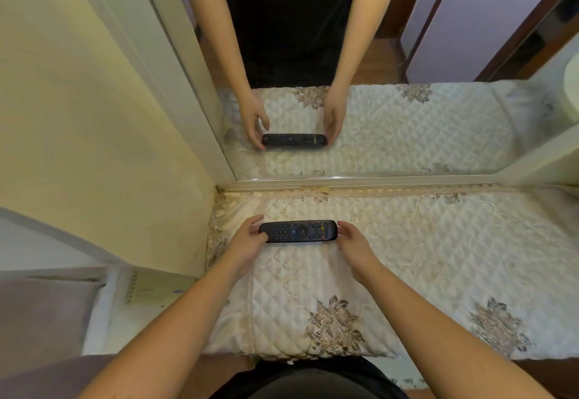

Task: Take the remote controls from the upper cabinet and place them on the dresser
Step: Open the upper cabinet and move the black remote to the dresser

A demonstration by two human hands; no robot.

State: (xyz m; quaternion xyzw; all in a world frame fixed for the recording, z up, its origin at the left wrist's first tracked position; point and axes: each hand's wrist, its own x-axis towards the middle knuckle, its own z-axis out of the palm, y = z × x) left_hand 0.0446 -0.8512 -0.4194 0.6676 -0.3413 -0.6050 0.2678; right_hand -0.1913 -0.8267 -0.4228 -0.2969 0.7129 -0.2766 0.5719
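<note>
your left hand (250, 237) and right hand (354, 242) each pinch one end of the black remote (298, 231), keeping it level on the dresser's quilted cover (407, 242) near the mirror (376, 132), probably squaring it before release.

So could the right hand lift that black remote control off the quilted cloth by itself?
Probably yes. The right hand already touches one end of the black remote control, nothing on the cream quilted cloth crowds it, and the left hand at the other end would only need to let go.
</note>
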